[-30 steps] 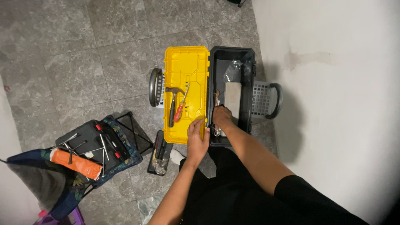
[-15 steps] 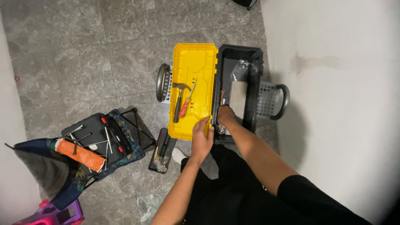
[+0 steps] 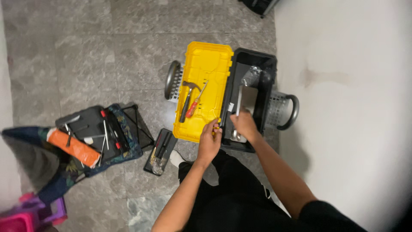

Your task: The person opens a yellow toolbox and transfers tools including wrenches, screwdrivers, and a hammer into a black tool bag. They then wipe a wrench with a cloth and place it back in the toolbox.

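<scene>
the left hand [image 3: 209, 139] curls its fingers on the near edge of the yellow lid [image 3: 201, 92] of an open toolbox, where a hammer [image 3: 187, 99] and a red-handled screwdriver [image 3: 195, 102] lie. the right hand [image 3: 244, 123] reaches into the black toolbox body [image 3: 253, 64] beside it on the grey floor; whether it grips anything cannot be told.

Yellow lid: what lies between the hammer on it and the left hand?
In the head view, a red-handled screwdriver lies between the hammer and left hand, on the yellow lid.
</scene>
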